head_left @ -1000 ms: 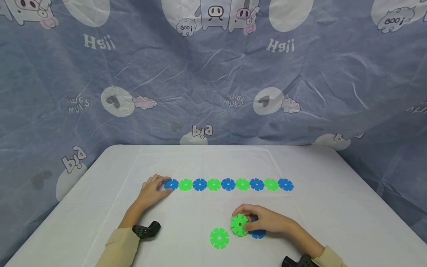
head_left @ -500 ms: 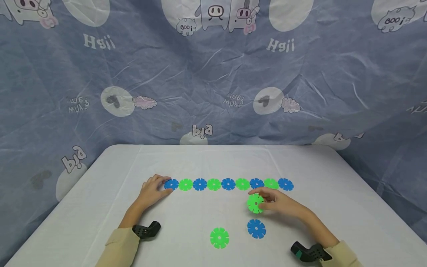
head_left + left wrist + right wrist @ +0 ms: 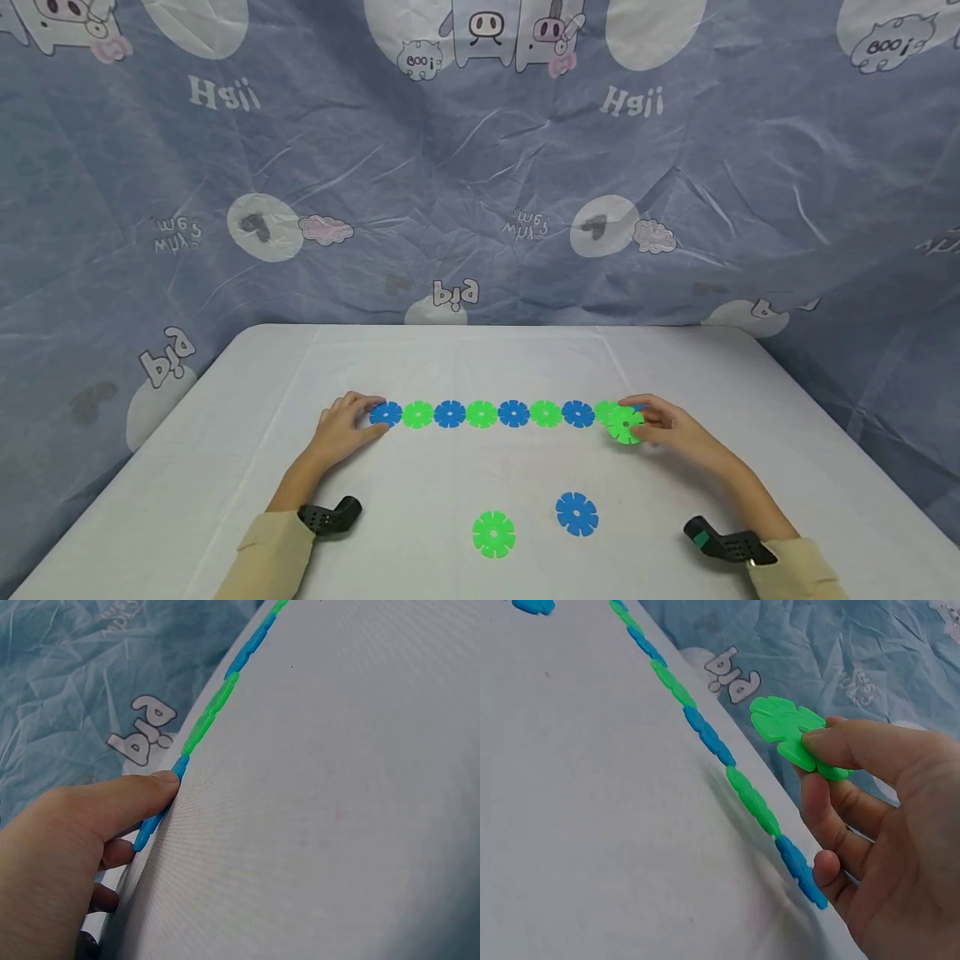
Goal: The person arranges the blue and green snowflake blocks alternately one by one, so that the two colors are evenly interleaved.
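A row of notched plastic snowflake discs, blue and green by turns, lies across the table. At its left end my left hand (image 3: pixel 341 429) grips the blue disc (image 3: pixel 155 819) by its edges, thumb on the near side. My right hand (image 3: pixel 678 433) pinches a loose green disc (image 3: pixel 784 724) between thumb and fingers, held above the row's right end. In the head view this green disc overlaps the last green disc of the row, and the right-end blue disc (image 3: pixel 801 871) is mostly hidden behind the hand.
Nearer the front of the white table (image 3: pixel 420 358) lie a single green disc (image 3: pixel 493 534) and a single blue disc (image 3: pixel 577 513). A blue printed cloth (image 3: pixel 480 167) hangs behind the table's far edge. Both wrists wear black camera mounts.
My right hand has carried the green disc from beside the loose blue disc up and rightward to the row's right end. The left hand has stayed in place.
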A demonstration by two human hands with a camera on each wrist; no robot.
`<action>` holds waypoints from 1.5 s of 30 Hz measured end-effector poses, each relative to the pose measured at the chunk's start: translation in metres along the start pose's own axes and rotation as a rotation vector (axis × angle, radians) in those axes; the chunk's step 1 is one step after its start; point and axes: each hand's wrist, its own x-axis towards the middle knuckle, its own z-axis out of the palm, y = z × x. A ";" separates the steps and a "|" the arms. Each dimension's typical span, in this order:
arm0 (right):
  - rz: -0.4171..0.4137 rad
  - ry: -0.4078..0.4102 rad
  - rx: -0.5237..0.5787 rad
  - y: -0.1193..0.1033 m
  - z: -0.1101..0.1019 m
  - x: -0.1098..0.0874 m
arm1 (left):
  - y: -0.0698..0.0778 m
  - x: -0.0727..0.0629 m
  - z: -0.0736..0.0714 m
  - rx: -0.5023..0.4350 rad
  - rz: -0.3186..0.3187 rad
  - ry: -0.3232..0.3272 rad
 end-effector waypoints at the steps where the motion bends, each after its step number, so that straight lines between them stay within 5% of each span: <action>1: 0.013 0.024 -0.012 0.004 -0.003 -0.001 | 0.000 0.000 0.000 0.002 -0.001 -0.001; 13: 0.097 0.320 -0.100 0.037 -0.024 -0.012 | 0.000 0.001 0.000 -0.003 -0.009 -0.003; 21: 0.117 0.486 -0.263 0.049 -0.022 -0.009 | -0.001 0.001 0.000 -0.002 -0.003 -0.003; 32: 0.156 0.525 -0.411 0.051 -0.019 -0.009 | 0.000 0.000 -0.001 -0.003 -0.002 -0.006; 45: 0.162 0.518 -0.454 0.050 -0.016 -0.010 | 0.002 0.000 -0.002 0.006 0.000 -0.005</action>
